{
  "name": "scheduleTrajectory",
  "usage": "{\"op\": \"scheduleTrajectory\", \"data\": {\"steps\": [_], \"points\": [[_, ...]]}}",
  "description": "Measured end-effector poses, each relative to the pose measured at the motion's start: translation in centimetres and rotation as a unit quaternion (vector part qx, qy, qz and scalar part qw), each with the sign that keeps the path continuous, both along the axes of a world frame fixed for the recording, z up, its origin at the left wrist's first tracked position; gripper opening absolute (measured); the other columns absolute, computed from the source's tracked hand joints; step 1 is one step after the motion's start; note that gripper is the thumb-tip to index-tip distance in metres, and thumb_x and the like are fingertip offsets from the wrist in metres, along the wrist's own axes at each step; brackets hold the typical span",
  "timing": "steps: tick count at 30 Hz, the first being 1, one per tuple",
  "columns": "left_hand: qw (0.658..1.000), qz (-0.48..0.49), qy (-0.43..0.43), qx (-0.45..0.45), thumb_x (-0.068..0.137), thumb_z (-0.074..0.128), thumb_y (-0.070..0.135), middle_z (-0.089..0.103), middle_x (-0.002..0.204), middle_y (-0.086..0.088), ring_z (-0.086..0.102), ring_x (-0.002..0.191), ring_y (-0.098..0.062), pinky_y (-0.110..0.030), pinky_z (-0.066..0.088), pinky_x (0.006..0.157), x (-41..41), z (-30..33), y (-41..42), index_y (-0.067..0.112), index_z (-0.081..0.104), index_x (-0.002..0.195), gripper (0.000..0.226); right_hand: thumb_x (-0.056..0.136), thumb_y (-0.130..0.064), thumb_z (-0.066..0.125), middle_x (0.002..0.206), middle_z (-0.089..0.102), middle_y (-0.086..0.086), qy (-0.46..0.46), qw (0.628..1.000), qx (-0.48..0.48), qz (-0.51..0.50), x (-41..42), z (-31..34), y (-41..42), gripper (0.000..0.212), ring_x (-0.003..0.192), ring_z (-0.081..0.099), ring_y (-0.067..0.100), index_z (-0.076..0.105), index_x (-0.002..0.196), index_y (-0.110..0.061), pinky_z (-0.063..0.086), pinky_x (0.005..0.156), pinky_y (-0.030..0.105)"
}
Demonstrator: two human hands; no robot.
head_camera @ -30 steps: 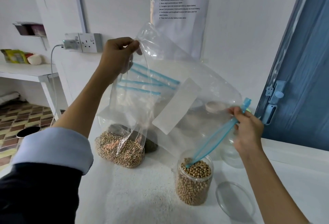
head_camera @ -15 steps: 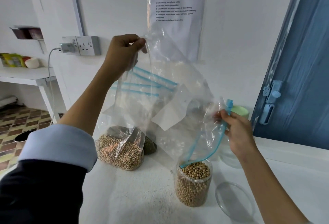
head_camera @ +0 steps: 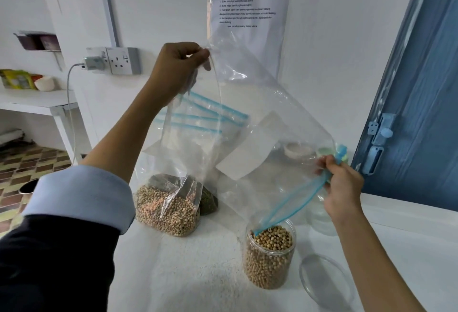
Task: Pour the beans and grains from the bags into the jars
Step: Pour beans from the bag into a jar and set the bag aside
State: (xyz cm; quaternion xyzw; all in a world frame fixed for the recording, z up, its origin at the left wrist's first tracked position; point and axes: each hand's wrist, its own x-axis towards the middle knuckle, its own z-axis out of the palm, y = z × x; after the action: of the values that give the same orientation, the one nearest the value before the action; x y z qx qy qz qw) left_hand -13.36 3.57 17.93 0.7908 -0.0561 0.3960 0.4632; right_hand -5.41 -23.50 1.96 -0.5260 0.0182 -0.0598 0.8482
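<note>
1. Empty clear plastic zip bag with blue seal strip [head_camera: 247,118]: hanging tilted, long axis running from upper left down to lower right, its mouth dipping into the clear round jar of tan beans [head_camera: 270,254].
2. Left hand [head_camera: 177,63]: pinching the bag's raised bottom corner.
3. Right hand [head_camera: 343,185]: gripping the blue strip, nearer the jar.
4. Change: bag now stretching flatter than 0.5 s ago, right hand sitting lower.

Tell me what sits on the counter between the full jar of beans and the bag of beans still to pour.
Nothing: in the head view, bare white counter separates the jar from the bag of beans.
</note>
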Motion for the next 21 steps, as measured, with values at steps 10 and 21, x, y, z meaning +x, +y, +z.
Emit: {"op": "scheduleTrajectory", "data": {"steps": [10, 21], "points": [[1.0, -0.013, 0.013, 0.009, 0.095, 0.053, 0.016, 0.033, 0.036, 0.006, 0.025, 0.032, -0.011, -0.016, 0.021, 0.039, 1.1, 0.9, -0.2, 0.01, 0.062, 0.066, 0.031, 0.094, -0.008, 0.055, 0.06, 0.066, -0.003, 0.021, 0.999, -0.001, 0.033, -0.1, 0.3, -0.1, 0.018, 0.042, 0.059, 0.007, 0.062, 0.078, -0.011, 0.054, 0.054, 0.023], [1.0, -0.002, 0.02, -0.003, 0.096, 0.053, 0.018, 0.032, 0.034, 0.007, 0.026, 0.031, -0.01, -0.015, 0.021, 0.037, 1.0, 0.5, 1.0, 0.01, 0.06, 0.066, 0.032, 0.095, -0.007, 0.053, 0.065, 0.063, 0.0, 0.02, 0.999, -0.007, 0.048, -0.2, 0.7, 0.1, 0.017, 0.042, 0.057, 0.007, 0.062, 0.08, -0.009, 0.055, 0.05, 0.022]]}}
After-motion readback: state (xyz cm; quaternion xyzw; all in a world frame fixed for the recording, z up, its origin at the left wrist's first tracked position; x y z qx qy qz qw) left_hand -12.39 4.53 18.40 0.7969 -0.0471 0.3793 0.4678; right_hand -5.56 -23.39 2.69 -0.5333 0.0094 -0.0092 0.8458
